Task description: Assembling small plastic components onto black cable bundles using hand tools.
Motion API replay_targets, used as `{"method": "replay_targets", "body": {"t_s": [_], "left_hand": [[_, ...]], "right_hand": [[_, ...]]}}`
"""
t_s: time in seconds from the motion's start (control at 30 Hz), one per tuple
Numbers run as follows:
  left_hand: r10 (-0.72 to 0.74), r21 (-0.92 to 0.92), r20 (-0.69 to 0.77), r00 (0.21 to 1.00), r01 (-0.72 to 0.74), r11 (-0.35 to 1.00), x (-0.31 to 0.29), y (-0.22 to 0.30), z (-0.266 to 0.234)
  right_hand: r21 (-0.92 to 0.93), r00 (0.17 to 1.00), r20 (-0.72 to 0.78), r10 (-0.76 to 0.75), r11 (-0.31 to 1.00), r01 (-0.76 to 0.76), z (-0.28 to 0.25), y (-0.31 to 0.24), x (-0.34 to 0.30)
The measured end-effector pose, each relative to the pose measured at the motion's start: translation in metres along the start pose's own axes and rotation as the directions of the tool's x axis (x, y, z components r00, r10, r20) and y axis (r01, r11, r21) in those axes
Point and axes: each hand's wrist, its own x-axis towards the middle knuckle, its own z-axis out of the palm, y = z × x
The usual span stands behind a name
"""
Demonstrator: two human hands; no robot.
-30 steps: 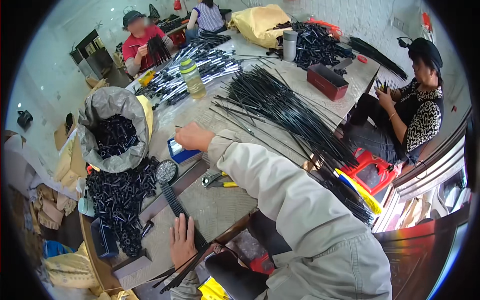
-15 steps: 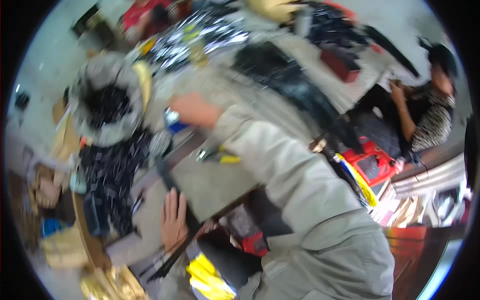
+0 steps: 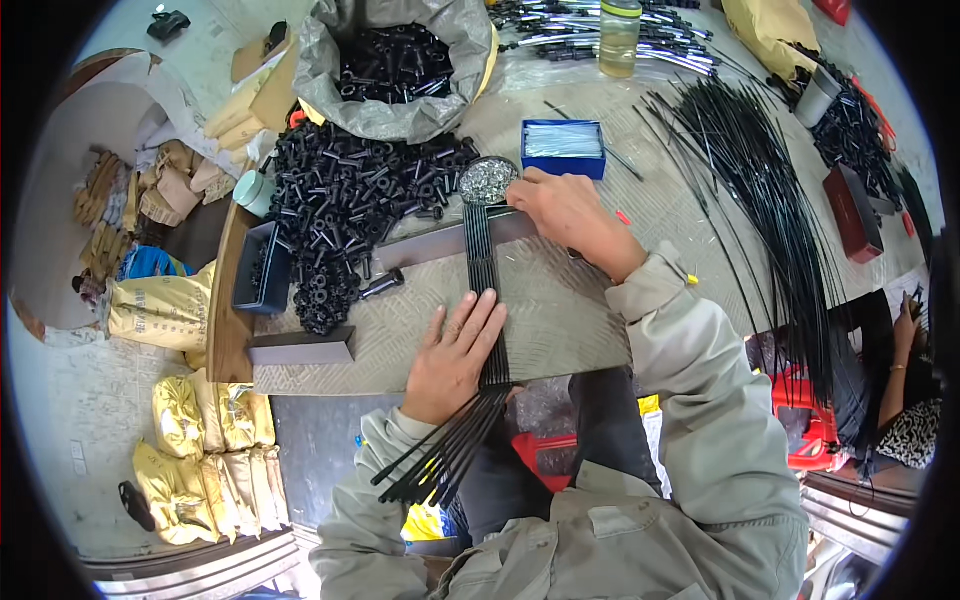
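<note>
Pale, textured worktable [image 3: 580, 325] fills the middle of the frame, viewed from above. At centre, a flat row of thin black rods [image 3: 481, 245] runs side by side across a grey metal bar [image 3: 425, 246], the lower ends fanning past the table edge. The left hand [image 3: 455, 355] lies flat on the row, fingers extended and slightly parted. Just above centre, the right hand [image 3: 572, 215] has its fingers curled beside a round dish [image 3: 489, 181] of silvery pieces at the rods' upper ends; whether they pinch anything cannot be told. Behind it stands a blue box [image 3: 564, 166] of pale, slender sticks. Upper left, black bolt-like parts [image 3: 350, 185] are heaped below a grey sack [image 3: 325, 50]; at right lies a loose pile of black rods [image 3: 765, 190].
</note>
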Motion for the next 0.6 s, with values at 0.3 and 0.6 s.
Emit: {"method": "replay_targets", "body": {"t_s": [0.3,0.6], "left_hand": [[-0.019,0.012,-0.017,1.000,0.019,1.000,-0.001,0.001,-0.011],[0.003,0.018,0.017,1.000,-0.003,1.000,-0.003,0.007,-0.001]], "right_hand": [[-0.106,0.935,-0.300,0.188,0.968,-0.228,-0.025,0.050,0.031],[-0.149,0.941,-0.189,0.282,0.939,-0.311,-0.031,0.074,0.034]]}}
